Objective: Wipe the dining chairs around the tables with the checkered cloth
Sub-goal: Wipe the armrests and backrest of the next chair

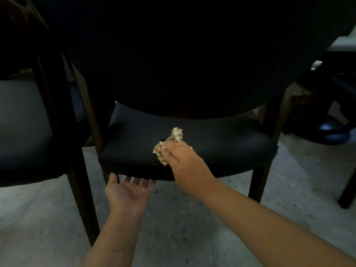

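Observation:
A dark dining chair with a black padded seat (212, 139) stands in front of me, its backrest tucked under a dark table top. My right hand (181, 160) lies flat on the crumpled checkered cloth (176, 134), pressing it onto the middle of the seat near the front edge. My left hand (128, 191) is palm up below the seat's front rail, and its fingertips are hidden under the rail.
A second dark chair (25, 135) stands close on the left, its wooden leg (81, 189) beside my left arm. The dark table top (173, 45) overhangs the seat. Another chair leg (346, 191) and a dim blue object (333, 132) are at the right. Pale floor lies below.

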